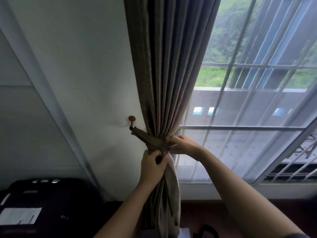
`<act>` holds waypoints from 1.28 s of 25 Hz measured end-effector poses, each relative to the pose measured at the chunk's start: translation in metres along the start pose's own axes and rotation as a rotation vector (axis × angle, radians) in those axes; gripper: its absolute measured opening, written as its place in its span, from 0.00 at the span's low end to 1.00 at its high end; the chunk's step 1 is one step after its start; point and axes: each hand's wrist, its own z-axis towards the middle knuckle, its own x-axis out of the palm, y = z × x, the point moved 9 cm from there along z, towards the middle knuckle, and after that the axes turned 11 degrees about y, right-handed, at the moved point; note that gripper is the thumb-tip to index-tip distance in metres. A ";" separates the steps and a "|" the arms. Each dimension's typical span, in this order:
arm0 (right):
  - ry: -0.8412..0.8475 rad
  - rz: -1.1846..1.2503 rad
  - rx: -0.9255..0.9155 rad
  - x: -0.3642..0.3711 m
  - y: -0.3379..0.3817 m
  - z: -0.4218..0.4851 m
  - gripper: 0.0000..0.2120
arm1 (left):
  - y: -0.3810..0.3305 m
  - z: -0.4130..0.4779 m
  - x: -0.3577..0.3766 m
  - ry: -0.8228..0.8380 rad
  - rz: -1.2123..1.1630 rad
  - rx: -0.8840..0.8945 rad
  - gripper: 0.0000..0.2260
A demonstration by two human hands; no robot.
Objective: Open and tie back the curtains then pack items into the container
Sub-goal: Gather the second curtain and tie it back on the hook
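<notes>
Curtain [164, 83] gathered; both hands' grip closed on tieback [151, 143].

Curtain [164, 66]: heavy woven cloth, brown-grey, matt, slightly coarse weave w/ faint sheen on the pleat ridges; paler smooth lining cloth shows below the gather. Tieback [147, 140]: same matt fabric. Wall hook [131, 121]: looks like turned wood or brown-finished metal, can't tell which, low gloss. Wall [77, 66]: painted, smooth, matt. Window bars [240, 127]: painted metal, light, semi-matt. Sheer mesh screen [257, 109]: fine, translucent. Dark case [42, 203] bottom left: matt black w/ white paper labels
</notes>
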 end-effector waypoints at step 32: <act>-0.120 0.096 -0.075 0.010 -0.023 0.028 0.45 | 0.018 0.006 0.000 -0.524 -0.081 -0.049 0.24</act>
